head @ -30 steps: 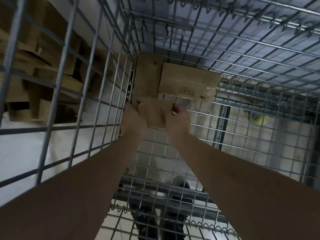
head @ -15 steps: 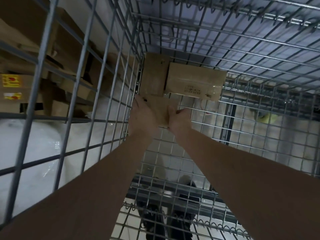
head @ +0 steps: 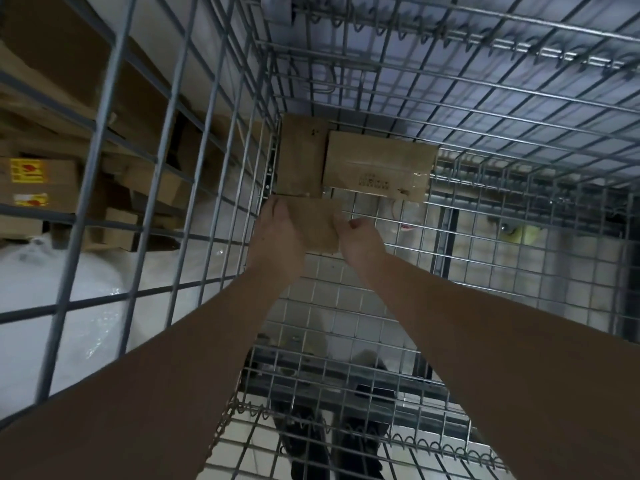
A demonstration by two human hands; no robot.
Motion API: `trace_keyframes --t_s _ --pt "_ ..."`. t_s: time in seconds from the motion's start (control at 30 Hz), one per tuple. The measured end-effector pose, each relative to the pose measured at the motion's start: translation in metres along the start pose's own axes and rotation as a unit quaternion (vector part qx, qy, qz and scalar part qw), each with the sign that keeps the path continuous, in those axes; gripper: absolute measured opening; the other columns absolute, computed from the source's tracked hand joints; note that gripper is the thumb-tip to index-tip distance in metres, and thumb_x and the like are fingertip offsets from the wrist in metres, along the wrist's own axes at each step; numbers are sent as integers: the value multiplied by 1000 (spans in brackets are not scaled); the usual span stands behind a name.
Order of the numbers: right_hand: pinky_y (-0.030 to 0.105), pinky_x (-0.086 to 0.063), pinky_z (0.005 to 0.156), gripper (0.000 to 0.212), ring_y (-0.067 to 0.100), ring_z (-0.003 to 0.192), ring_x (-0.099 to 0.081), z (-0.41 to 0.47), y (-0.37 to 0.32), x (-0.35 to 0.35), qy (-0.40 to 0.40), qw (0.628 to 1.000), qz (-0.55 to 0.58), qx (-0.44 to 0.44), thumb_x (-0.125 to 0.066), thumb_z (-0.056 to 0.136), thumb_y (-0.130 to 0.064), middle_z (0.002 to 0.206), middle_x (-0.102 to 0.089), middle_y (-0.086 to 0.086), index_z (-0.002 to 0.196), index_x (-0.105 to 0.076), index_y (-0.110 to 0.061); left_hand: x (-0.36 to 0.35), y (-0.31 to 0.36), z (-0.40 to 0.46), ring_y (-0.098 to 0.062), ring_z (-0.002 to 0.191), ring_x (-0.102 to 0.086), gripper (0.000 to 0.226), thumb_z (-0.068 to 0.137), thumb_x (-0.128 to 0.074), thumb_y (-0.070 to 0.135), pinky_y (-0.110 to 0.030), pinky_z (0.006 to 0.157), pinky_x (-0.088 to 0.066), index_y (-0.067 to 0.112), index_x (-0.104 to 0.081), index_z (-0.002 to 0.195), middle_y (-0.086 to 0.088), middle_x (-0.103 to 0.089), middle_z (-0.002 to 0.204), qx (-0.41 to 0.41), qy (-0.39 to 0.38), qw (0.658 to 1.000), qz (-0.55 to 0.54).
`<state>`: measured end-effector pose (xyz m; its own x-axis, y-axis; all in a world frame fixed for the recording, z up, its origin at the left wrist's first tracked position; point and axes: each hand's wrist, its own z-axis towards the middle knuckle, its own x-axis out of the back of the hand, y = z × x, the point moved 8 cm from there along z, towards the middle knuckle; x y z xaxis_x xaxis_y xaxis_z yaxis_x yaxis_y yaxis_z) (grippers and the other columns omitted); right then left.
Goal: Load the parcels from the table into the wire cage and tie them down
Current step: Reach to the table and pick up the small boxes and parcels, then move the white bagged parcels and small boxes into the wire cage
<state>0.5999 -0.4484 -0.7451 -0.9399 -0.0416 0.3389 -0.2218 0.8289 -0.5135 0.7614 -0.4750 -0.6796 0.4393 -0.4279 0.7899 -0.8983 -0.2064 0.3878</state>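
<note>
Both hands reach deep into the wire cage: the left hand curls over the near-left edge of a small brown parcel, and the right hand pinches its right edge with bent fingers. That parcel sits low on the cage floor, toward the far left corner at about 12 o'clock from the wrists. Judging by this, the loading step is in hand, with the parcel being seated. Just beyond it, touching or nearly so, stands an upright flat parcel, and at its 3 o'clock a wider taped parcel. Next the person would likely need to let go and draw both arms back out. Cage bars crowd the left forearm, so withdrawal wants care. Outside at 9 o'clock lie stacked cardboard boxes.
</note>
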Motion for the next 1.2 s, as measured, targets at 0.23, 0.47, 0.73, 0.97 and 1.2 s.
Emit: trace_keyframes --t_s 0.23,0.47,0.73,0.97,1.2 --pt "37 -44 104 55 27 130 -52 -105 -87 96 -74 921 -322 208 -39 103 -51 147 -51 7 149 -43 -22 60 79 -27 -33 130 -50 49 106 -45 33 -45 108 -44 10 -42 150 -14 -50 145 -86 -80 992 55" --pt "43 -32 115 63 26 145 -33 -272 -248 246 -16 820 -495 288 -37 102 -56 162 -29 2 157 -25 -28 248 248 -89 -27 127 -55 54 101 -53 48 -40 103 -47 17 -48 145 -5 -54 143 -224 -108 953 172" --pt "43 -26 119 72 24 150 -24 -545 -406 432 133 816 -469 312 -35 100 -62 166 -20 3 160 -15 -28 532 433 -259 -24 150 -30 77 100 -40 66 -39 122 -27 22 -25 160 -3 -26 167 -304 -42 916 259" --pt "45 -27 119 72 22 149 -26 -783 -452 541 316 792 -407 327 -34 97 -64 163 -26 1 158 -21 -28 708 533 -442 -21 145 -39 70 100 -42 64 -38 116 -34 23 -33 156 1 -41 159 -398 113 874 255" --pt "48 -30 117 72 25 147 -31 -897 -406 557 385 788 -374 302 -31 96 -66 164 -26 1 158 -20 -30 724 566 -553 -19 151 -29 74 99 -37 68 -39 120 -28 29 -25 160 5 -29 166 -463 152 841 235"
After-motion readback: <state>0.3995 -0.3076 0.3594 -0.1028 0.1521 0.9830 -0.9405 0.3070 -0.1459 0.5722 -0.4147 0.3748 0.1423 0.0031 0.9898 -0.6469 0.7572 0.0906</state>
